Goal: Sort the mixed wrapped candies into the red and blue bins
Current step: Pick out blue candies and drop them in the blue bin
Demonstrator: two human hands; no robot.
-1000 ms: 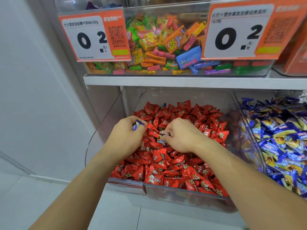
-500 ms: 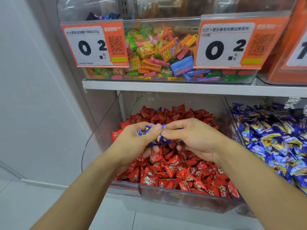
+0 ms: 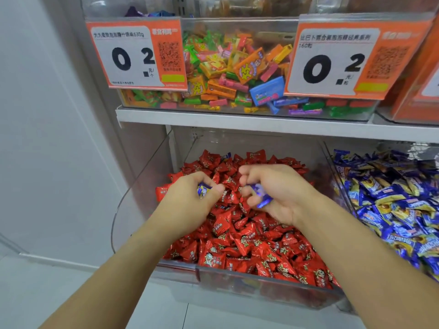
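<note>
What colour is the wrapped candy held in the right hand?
Blue: the candy in the right hand has a shiny blue wrapper, seen in the head view.

left price tag [image 3: 136, 53]: "0 2", "630g" | right price tag [image 3: 356, 62]: "0 2", "160"

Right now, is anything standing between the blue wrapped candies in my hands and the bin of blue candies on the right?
Only the clear plastic divider wall between the two bins. The right hand and left hand each hold blue wrapped candies over the red candy bin; carried over that wall, nothing else visible blocks the blue candy bin.
</note>
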